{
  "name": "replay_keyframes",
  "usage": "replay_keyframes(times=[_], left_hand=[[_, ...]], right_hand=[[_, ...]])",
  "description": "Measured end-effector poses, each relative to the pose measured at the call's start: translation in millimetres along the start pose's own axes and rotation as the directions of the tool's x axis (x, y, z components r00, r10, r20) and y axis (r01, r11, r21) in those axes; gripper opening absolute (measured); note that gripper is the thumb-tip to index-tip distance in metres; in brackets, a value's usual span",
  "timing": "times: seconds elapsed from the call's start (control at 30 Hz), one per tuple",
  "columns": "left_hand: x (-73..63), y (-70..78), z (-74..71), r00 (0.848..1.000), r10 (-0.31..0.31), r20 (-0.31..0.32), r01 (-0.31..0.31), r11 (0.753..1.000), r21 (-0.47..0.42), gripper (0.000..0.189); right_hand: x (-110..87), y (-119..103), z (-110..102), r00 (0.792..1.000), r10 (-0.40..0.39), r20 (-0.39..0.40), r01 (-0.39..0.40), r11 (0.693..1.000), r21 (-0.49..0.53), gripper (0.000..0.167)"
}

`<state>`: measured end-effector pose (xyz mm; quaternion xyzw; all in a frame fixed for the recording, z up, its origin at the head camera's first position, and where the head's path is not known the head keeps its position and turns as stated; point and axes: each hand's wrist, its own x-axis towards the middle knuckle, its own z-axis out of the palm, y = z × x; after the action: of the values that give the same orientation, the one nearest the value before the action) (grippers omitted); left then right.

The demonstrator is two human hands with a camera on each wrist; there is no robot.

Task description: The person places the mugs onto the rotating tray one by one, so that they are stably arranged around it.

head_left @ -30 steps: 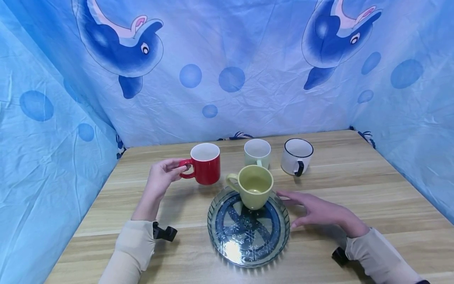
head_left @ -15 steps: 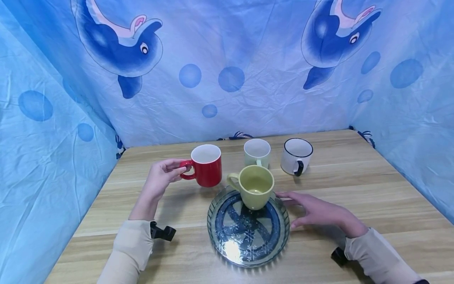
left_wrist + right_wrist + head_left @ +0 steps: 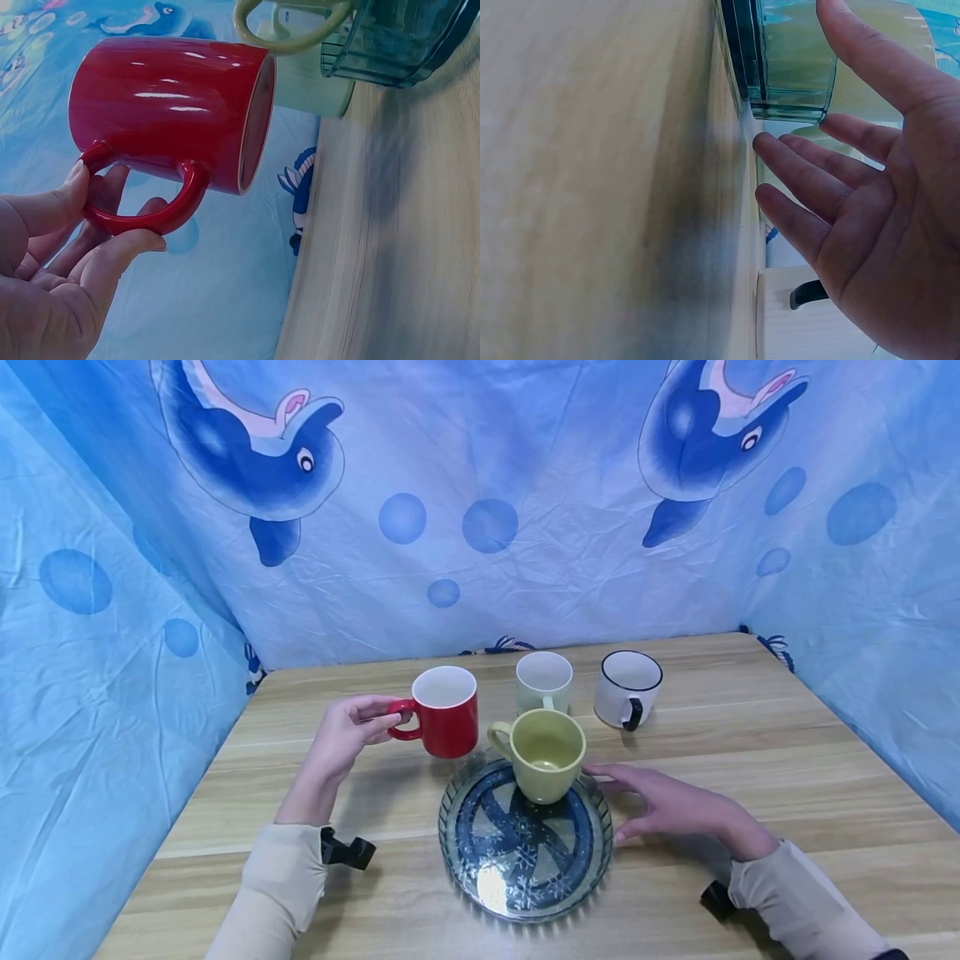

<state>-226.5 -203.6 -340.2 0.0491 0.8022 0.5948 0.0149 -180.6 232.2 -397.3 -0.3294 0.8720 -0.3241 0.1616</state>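
From my remote post, on the head camera: a person's left hand [image 3: 345,731] pinches the red mug [image 3: 450,714] by its handle, holding it upright above the table [image 3: 825,777], left of the dish [image 3: 525,860]. The red mug's white inside faces up to me. The glass dish, lying over a blue snowflake pattern, carries the yellow mug [image 3: 543,781], which stands near the rim facing the table's far edge, handle to the left. The right hand [image 3: 667,802], well apart from the left, rests relaxed at the dish's right side, gripping nothing. Along the far edge, before a dolphin-printed cloth [image 3: 562,577], stand the green mug [image 3: 528,700] and the white mug [image 3: 611,702], the latter closer to the far right corner.

On my left wrist camera, thumb and fingers clasp the red mug's handle; its base shows, clear of the table. Beyond it are the yellow mug's handle, the green mug and the dish.

On my right wrist camera, the fingers are spread and slightly bent beside the dish; whether a fingertip meets the glass, I cannot tell. The yellow mug shows through the dish's wall and rises past its rim.
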Motion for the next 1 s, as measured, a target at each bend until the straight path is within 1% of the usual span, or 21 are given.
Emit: replay_keyframes(times=[0.2,0.33,0.47,0.67,0.8,0.87,1.0], left_hand=[[-1.2,-0.3,1.2,1.000,0.000,0.019,0.000,1.000,-0.024,0.040],[-2.0,-0.2,1.8,0.999,0.004,0.031,-0.003,1.000,-0.023,0.041],[-2.7,1.2,4.0,0.999,0.011,0.043,-0.010,1.000,-0.019,0.041],[-3.5,3.7,9.5,0.999,-0.001,0.046,0.001,1.000,-0.015,0.040],[-3.4,3.1,11.5,0.999,-0.004,0.053,0.004,1.000,-0.009,0.040],[-3.3,2.4,12.4,0.998,-0.005,0.055,0.005,1.000,-0.004,0.039],[-3.9,2.5,14.6,0.998,0.000,0.062,0.000,1.000,0.001,0.039]], right_hand=[[1.7,2,0,1.000,-0.005,-0.021,0.005,1.000,0.008,0.087],[2.2,2,0,1.000,-0.006,-0.016,0.006,0.999,0.041,0.091],[1.2,0,0,1.000,-0.010,-0.003,0.010,1.000,0.016,0.097],[-0.4,0,0,1.000,-0.015,-0.004,0.015,1.000,-0.018,0.093],[0.3,2,1,0.999,-0.033,-0.010,0.033,0.999,-0.016,0.087],[0.6,3,1,1.000,-0.021,-0.014,0.021,1.000,-0.008,0.085],[1.2,4,1,1.000,-0.005,-0.026,0.005,1.000,0.004,0.088]])
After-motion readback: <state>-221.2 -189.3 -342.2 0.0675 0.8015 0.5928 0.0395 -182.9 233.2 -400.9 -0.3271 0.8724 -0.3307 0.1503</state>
